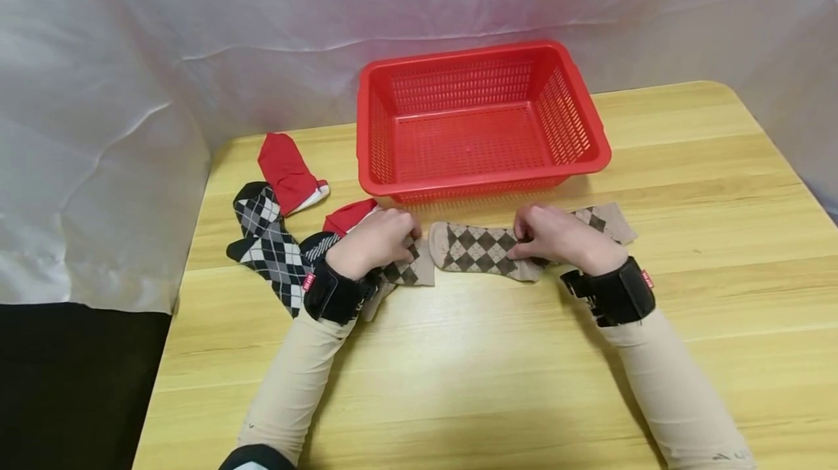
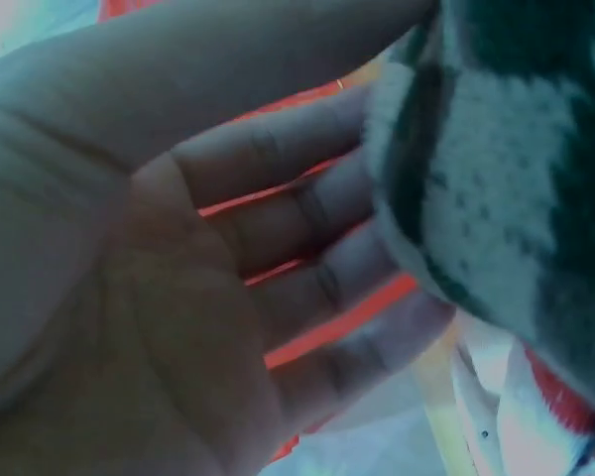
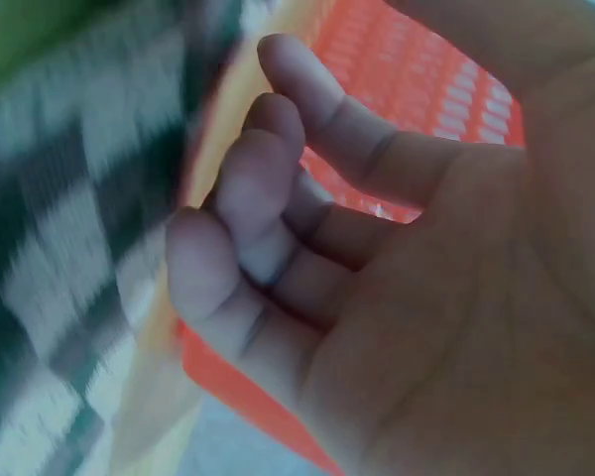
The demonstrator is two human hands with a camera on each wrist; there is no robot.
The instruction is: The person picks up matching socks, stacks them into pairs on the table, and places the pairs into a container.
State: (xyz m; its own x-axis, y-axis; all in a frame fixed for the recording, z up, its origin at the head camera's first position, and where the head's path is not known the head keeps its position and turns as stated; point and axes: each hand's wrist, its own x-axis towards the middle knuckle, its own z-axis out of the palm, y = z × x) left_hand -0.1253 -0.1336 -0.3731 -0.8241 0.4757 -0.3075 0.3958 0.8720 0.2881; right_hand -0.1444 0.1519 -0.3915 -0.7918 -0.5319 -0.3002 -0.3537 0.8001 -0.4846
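Two brown argyle socks lie side by side on the wooden table [image 1: 458, 368], just in front of a red basket [image 1: 478, 55]. My left hand [image 1: 376, 241] rests on the left sock [image 1: 409, 272]. In the left wrist view its thumb and fingers [image 2: 307, 218] pinch that sock [image 2: 506, 169]. My right hand [image 1: 556, 237] sits on the middle of the right sock [image 1: 478, 248], whose toe points left. Its fingers [image 3: 248, 198] curl at the edge of the blurred sock [image 3: 69, 218].
The basket is empty; it shows behind my fingers as red [image 2: 327, 337] and orange mesh [image 3: 416, 99]. Two red socks [image 1: 284, 172] [image 1: 347, 215] and black-and-white argyle socks [image 1: 268, 244] lie at the left. A white sheet hangs behind the table.
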